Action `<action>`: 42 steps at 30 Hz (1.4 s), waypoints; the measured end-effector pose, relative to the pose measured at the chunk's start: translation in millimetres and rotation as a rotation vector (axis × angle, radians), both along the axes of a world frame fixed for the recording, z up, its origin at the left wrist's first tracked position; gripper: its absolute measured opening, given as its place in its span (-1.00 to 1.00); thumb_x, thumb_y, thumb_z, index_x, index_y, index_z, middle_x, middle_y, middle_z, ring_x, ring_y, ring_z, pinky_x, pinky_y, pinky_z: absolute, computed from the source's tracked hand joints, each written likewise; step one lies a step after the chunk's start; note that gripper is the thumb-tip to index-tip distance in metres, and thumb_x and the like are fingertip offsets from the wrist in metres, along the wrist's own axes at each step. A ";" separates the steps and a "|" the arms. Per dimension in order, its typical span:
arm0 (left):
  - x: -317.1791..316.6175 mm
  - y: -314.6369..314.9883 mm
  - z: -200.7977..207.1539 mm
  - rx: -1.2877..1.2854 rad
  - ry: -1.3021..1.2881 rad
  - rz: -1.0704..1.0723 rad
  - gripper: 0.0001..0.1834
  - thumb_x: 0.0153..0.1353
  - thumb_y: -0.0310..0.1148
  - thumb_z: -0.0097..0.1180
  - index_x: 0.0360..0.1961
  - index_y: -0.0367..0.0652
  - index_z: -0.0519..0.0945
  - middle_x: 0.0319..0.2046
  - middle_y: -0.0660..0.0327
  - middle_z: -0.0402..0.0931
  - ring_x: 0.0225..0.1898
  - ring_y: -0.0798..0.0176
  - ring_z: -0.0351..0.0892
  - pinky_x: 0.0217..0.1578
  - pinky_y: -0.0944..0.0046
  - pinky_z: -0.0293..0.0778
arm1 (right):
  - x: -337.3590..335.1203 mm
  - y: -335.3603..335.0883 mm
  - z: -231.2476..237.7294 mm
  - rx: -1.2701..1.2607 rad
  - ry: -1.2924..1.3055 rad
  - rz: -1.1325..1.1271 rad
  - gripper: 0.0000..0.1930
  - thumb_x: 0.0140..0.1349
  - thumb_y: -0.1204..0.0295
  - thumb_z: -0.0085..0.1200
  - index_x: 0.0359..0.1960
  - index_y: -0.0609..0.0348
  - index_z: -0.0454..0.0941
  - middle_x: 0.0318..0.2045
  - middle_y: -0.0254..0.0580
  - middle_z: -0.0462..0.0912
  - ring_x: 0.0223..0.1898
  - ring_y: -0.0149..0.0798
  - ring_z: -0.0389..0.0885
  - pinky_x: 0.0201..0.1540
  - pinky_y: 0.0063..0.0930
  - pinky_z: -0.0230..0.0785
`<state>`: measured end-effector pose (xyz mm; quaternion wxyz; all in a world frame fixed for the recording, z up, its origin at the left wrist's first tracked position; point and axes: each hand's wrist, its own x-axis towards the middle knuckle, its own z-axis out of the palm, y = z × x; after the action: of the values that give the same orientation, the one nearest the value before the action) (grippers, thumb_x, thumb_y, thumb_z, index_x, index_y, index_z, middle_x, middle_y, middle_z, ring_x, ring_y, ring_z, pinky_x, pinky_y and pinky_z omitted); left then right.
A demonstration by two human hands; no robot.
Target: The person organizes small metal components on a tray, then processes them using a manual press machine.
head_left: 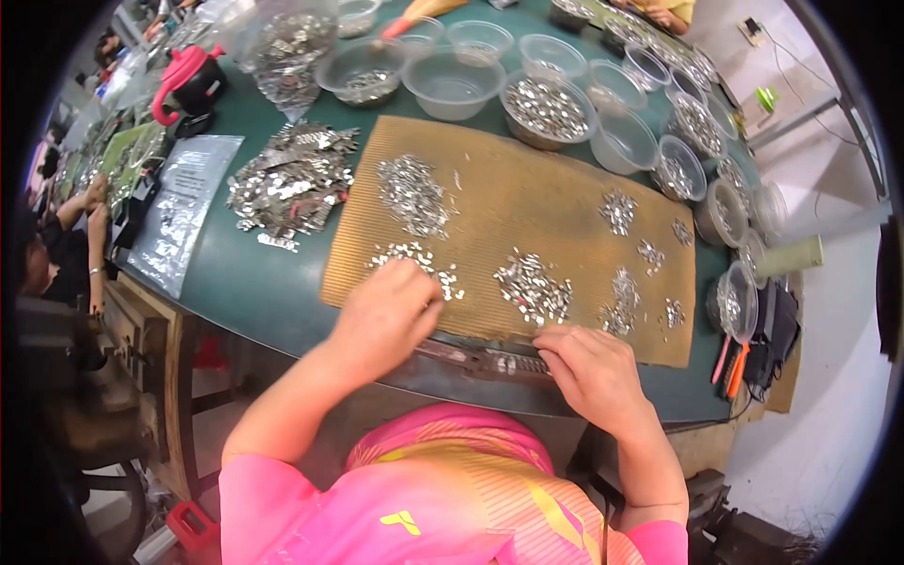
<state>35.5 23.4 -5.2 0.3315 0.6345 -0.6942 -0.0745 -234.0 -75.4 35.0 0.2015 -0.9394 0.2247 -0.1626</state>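
The left hand (388, 309) was at silver pieces (412, 251), the right hand (595, 373) by a metal bar (482, 363); I couldn't tell either grip.

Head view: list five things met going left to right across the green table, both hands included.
Flat clear plastic bag → large heap of shiny metal pieces → left hand → right hand → orange handle.

striped brown mat (527, 202), silver pieces (535, 286)

Green surface (252, 285); carries ribbed brown mat (532, 193), centre; silvery heap (292, 179), left; clear plastic tubs (454, 97), far and right.
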 end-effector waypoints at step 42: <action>-48.5 -1.2 -1.0 -0.081 0.178 -0.173 -0.77 0.10 -0.57 0.36 -0.24 -0.21 0.57 -0.23 0.12 0.55 -0.21 -0.03 0.55 -0.19 0.09 0.49 | -18.1 18.2 -12.6 -0.115 0.036 0.021 -0.78 0.10 0.57 0.28 -0.22 0.19 0.55 -0.15 -0.15 0.65 -0.11 -0.07 0.68 0.00 -0.21 0.53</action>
<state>-13.1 22.2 -6.2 0.4095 0.5490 -0.7168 -0.1307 -252.1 -57.2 22.4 0.1448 -0.9546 0.2087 -0.1559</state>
